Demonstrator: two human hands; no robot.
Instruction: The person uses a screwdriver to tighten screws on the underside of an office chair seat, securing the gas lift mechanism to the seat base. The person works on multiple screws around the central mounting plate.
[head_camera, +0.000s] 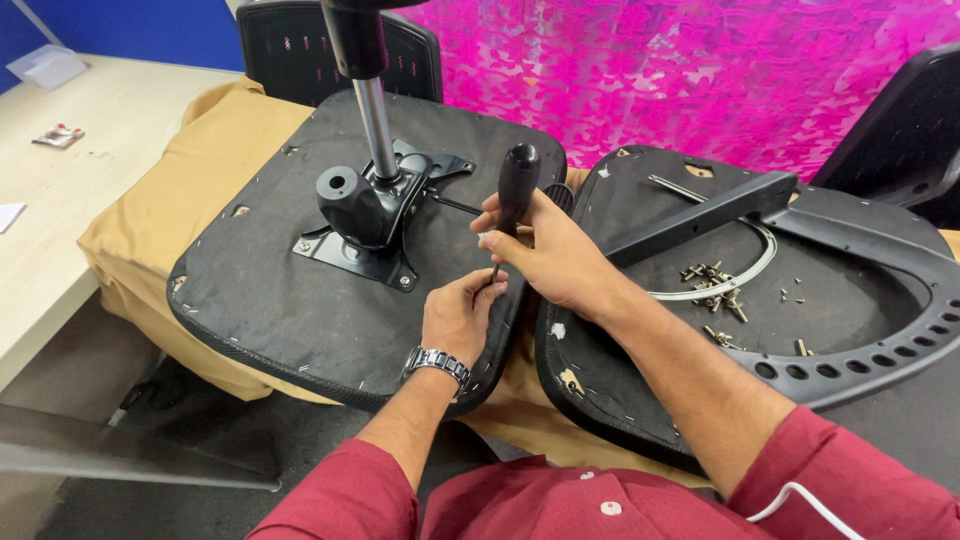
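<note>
Both hands (510, 275) on black-handled screwdriver (517, 185)

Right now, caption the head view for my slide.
Right hand holds a black-handled screwdriver upright while left hand steadies its tip on an upturned seat base.

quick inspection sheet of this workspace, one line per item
surface: table of light wood, partly under a tan cloth
job's things: screwdriver with black handle, upright over the upturned chair seat; metal mechanism plate with gas cylinder bolted to it
clutter: loose screws on a second seat pan; black armrest; small packet
grippers: right hand grips the screwdriver handle; left hand, with wristwatch, pinches the shaft near the tip
cables: thin white cord on the red sleeve
surroundings: pink patterned backdrop, black chair backs
</note>
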